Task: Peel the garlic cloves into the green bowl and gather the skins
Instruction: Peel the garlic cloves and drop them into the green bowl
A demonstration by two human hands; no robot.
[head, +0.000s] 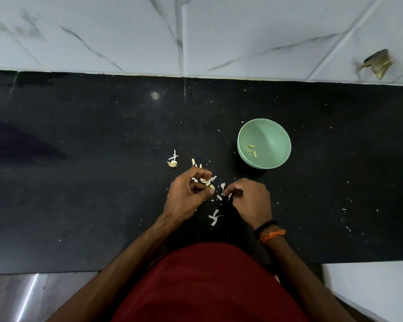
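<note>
On the black counter stands a green bowl (272, 133) with three small peeled pieces (252, 150) at its bottom. In front of it and to the left, my left hand (186, 196) holds a garlic clove (211, 187) between thumb and curled fingers, with more cloves (205, 180) partly hidden under the fingers. My right hand (251, 201) pinches a thin white skin (223, 193) just right of the clove. Loose skins (214, 217) lie between and below the hands. A garlic root stub with skin (172, 161) lies further left.
The black counter (79, 182) runs across the view, speckled with tiny skin flecks, mostly at the right. White marble tiles (242, 31) form the wall behind, with a chipped hole (378, 63) at upper right. The counter's front edge is at my body.
</note>
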